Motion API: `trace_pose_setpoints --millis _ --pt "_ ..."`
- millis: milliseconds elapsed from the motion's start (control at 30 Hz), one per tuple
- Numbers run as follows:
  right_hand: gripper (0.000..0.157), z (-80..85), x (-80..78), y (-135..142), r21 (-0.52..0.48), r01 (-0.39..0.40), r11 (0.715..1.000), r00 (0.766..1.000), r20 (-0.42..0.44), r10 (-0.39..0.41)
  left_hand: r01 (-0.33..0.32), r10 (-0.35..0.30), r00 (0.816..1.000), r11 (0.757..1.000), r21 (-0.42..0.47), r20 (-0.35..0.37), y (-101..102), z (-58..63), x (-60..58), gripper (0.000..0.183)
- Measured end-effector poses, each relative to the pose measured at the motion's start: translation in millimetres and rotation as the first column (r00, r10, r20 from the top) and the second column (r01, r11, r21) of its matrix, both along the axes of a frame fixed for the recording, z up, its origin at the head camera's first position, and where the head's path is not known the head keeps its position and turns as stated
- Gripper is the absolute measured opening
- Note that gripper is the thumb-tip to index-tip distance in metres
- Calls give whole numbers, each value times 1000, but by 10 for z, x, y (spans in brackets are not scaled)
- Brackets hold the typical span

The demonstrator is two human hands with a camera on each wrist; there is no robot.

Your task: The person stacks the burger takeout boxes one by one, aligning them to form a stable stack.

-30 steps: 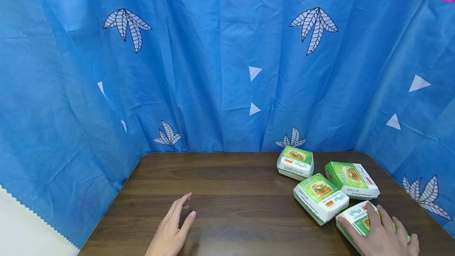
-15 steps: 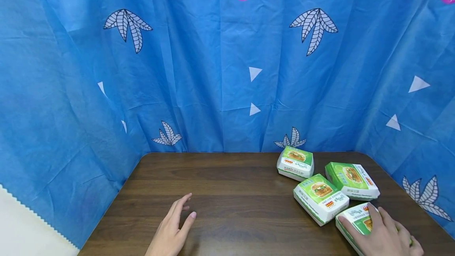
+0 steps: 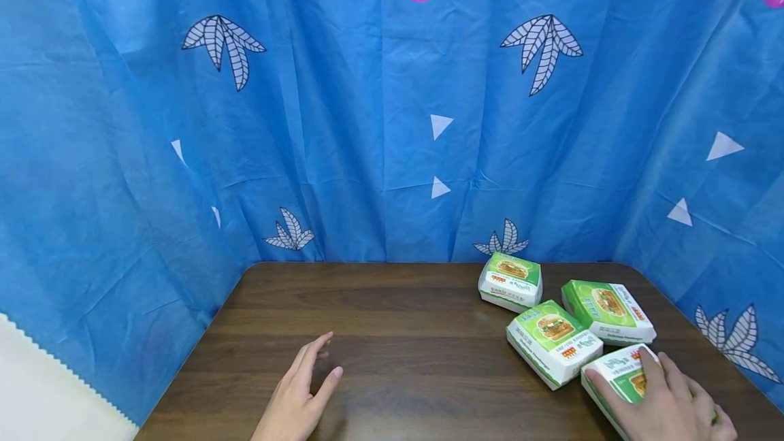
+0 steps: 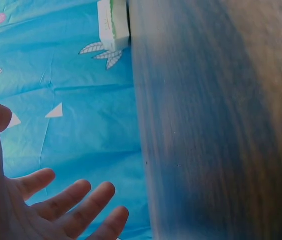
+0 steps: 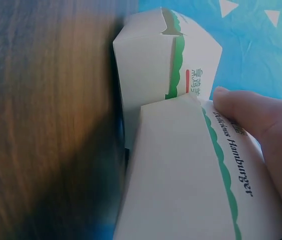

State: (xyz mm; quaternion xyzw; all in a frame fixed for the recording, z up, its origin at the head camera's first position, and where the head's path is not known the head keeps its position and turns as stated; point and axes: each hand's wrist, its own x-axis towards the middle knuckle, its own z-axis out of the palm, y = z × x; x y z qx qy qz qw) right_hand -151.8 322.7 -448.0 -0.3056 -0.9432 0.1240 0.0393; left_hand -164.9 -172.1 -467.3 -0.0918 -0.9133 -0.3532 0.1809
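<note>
My right hand (image 3: 670,400) lies over the nearest hamburger box (image 3: 615,369), a white and green carton, at the table's right front. The thumb (image 5: 261,117) presses along the box's printed side in the right wrist view, and the other fingers reach over its far side in the head view. Their tips are hidden. A second hamburger box (image 3: 554,346) stands just left of it, a third (image 3: 606,312) behind it, and another carton (image 3: 511,281) further back. My left hand (image 3: 297,390) hovers at the table's front left with fingers relaxed and apart, holding nothing.
The dark wooden table (image 3: 367,332) has rounded back corners. A blue patterned curtain (image 3: 343,121) hangs behind it and along both sides. A white cloth edge (image 3: 49,393) shows at the lower left.
My right hand has shifted slightly to the right on the nearest hamburger box. The left hand and the other boxes stay where they were.
</note>
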Motion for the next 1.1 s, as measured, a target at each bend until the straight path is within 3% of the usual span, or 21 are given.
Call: trace_pose_setpoints --millis 767,1100 --pt "111 97 40 -143 27 -5 1000 984 -176 10 75 -72 997 992 96 -38 55 2 29 56" --pt "109 134 45 -177 14 -10 1000 969 -248 13 151 -139 984 982 114 -112 63 -36 27 58"
